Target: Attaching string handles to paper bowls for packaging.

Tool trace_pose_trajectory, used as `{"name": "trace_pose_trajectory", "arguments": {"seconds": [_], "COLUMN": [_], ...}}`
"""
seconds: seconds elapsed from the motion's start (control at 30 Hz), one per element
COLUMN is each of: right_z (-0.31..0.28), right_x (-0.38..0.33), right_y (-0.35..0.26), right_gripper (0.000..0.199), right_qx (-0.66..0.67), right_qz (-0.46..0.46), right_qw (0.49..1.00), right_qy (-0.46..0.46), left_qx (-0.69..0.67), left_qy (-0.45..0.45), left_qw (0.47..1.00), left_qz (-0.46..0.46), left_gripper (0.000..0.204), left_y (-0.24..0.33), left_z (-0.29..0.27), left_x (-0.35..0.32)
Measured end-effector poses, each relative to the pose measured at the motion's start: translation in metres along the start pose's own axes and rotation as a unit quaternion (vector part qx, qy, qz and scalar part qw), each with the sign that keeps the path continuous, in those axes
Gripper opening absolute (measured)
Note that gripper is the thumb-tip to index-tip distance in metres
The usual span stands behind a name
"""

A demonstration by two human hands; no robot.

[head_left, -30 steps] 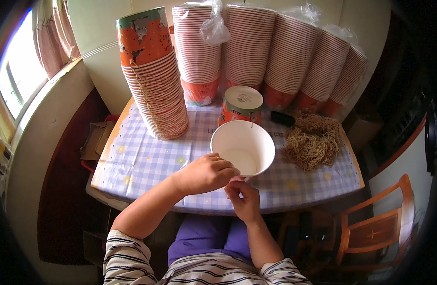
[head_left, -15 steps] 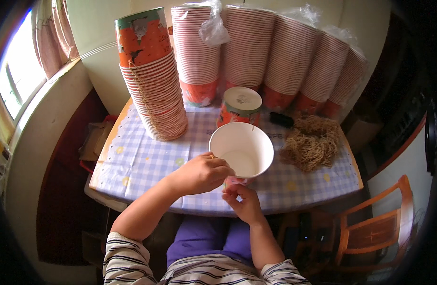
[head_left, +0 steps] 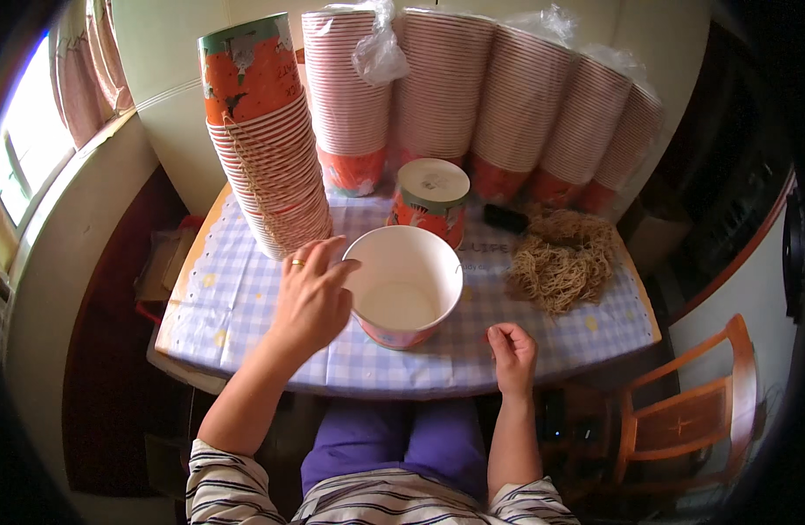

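Observation:
A wide paper cup (head_left: 404,289), white inside with an orange printed outside, stands open on the checked tablecloth (head_left: 245,297) in front of me. My left hand (head_left: 310,297), with a ring on one finger, grips the cup's left rim with its fingertips. My right hand (head_left: 512,353) rests loosely curled at the table's near edge, right of the cup and apart from it, with nothing in it. Behind the cup stands a second cup (head_left: 430,199) of the same kind, closed with a white lid.
A tall leaning stack of orange cups (head_left: 267,149) stands at the back left. Several more stacks in plastic wrap (head_left: 472,96) line the wall. A pile of tan string (head_left: 564,254) and a small black object (head_left: 505,217) lie at the right. A wooden chair (head_left: 691,411) stands right of the table.
The cup has come down from being held up and tilted onto the tablecloth. My right hand left its underside and moved right to the table edge.

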State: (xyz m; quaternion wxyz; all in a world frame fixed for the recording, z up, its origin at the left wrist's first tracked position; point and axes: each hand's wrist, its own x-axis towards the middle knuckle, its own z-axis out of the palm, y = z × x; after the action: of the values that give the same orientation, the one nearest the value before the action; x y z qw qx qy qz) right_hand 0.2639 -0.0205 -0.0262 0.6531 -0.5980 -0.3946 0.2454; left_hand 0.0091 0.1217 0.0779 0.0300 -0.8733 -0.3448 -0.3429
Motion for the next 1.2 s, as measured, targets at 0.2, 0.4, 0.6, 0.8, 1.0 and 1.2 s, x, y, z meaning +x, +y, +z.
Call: {"name": "trace_pose_trajectory", "arguments": {"seconds": [0.2,0.4,0.6,0.8,1.0,1.2], "right_z": [0.023,0.056,0.066,0.072,0.071,0.076], "right_x": [0.027,0.058,0.059,0.051,0.046,0.041], "right_y": [-0.005,-0.002,0.008,0.005,0.002,-0.005], "right_gripper": [0.020,0.025,0.015,0.015,0.015,0.011], "right_qx": [-0.020,0.065,0.064,0.204,0.165,0.081], "right_qz": [0.025,0.022,-0.001,-0.012,0.014,-0.010], "right_qw": [0.999,0.991,0.991,0.974,0.972,0.986], "right_qy": [-0.032,-0.112,-0.115,-0.094,-0.168,-0.148], "left_qx": [-0.097,-0.124,-0.177,-0.129,-0.132,-0.098], "left_qy": [-0.002,-0.081,-0.102,-0.130,-0.088,-0.115], "left_qw": [0.993,0.983,0.970,0.977,0.983,0.986], "left_qz": [0.073,0.107,0.131,0.110,0.096,0.069], "left_gripper": [0.031,0.017,0.009,0.030,0.036,0.021], "left_y": [0.054,0.048,0.030,0.018,0.046,0.049], "left_z": [0.024,0.040,0.022,0.006,0.018,0.043], "left_x": [0.006,0.002,0.006,0.008,0.016,0.015]}}
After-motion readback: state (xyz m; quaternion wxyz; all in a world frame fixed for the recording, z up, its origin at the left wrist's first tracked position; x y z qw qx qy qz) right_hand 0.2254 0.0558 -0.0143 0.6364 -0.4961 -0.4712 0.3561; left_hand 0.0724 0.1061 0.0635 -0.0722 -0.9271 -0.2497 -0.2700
